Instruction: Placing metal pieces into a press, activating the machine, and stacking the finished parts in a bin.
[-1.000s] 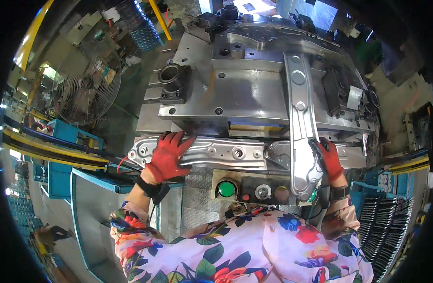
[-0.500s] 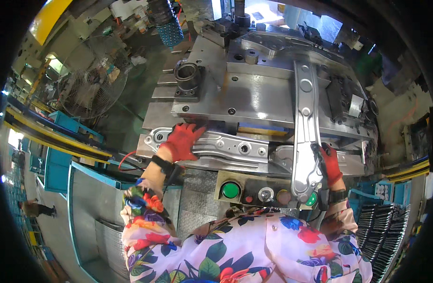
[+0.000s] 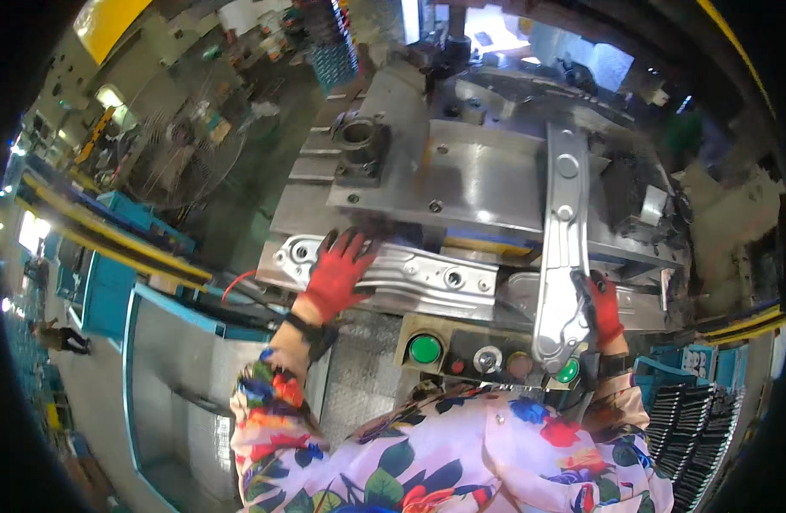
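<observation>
The view swings; left hand (image 3: 337, 278) stays spread-fingered, its hold unclear, at the nine-o'clock end of the crosswise stamped bracket (image 3: 431, 272); right hand (image 3: 604, 306) keeps fingers closed on the lengthwise stamped bracket (image 3: 566, 209), three o'clock, both parts unlifted

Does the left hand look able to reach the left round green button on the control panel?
Probably yes: the red-gloved left hand rests on the crosswise silver stamped metal part, but nothing visible covers the round green button.

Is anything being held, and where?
The right hand holds a stamped metal bar by its lower right edge. The left hand touches another bar; grip unclear.
</observation>
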The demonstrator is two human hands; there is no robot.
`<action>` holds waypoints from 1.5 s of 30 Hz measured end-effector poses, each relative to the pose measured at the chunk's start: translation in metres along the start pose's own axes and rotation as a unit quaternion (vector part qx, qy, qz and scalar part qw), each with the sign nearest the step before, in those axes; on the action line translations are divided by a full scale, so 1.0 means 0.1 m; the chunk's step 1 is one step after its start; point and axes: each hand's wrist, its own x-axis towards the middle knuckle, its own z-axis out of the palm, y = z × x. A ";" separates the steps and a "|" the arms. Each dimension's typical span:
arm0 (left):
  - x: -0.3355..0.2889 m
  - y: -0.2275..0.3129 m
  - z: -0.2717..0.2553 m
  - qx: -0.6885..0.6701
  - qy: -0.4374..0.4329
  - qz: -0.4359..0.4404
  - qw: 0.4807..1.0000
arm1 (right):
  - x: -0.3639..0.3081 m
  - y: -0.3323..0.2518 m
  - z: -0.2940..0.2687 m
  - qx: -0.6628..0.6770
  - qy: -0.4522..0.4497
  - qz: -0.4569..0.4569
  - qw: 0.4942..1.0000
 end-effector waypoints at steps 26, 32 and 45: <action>-0.79 0.07 0.05 -0.036 0.106 -0.112 0.987 | 2.86 -1.81 1.80 -0.105 0.099 -0.236 0.961; -1.03 0.07 0.06 -0.067 0.268 -0.263 0.924 | 2.66 -2.00 1.33 -0.476 0.020 -0.165 0.863; -1.06 -0.77 0.63 -0.560 0.395 -0.372 0.626 | 2.37 -2.53 1.89 -0.514 0.090 -0.356 0.775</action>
